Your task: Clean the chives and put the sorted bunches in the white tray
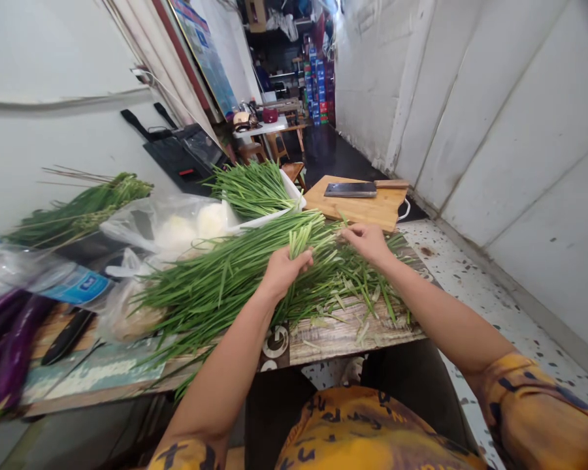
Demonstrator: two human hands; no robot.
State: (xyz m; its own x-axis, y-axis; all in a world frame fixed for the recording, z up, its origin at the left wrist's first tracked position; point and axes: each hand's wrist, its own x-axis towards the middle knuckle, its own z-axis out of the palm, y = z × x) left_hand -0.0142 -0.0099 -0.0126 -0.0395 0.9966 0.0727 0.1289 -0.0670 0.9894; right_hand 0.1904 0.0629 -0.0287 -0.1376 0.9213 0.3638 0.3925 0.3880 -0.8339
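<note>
My left hand (285,269) is closed around a small bunch of garlic chives (300,240), the pale stem ends poking up past the thumb. To its right my right hand (367,240) pinches with thumb and fingertips near those ends; whatever is between the fingers is too small to make out. Beneath and left of both hands spreads a large heap of long green chives (220,267). Loose trimmed bits and pale peelings (367,287) are scattered on the table under my right wrist.
Behind the heap stands a white tray (294,189) of chives. A cleaver (350,189) lies on a wooden cutting board (343,207). At left are a plastic bottle (73,287), eggplants (17,346), a black-handled knife (67,337) and bagged white vegetables (210,220). The table's front edge runs near my lap.
</note>
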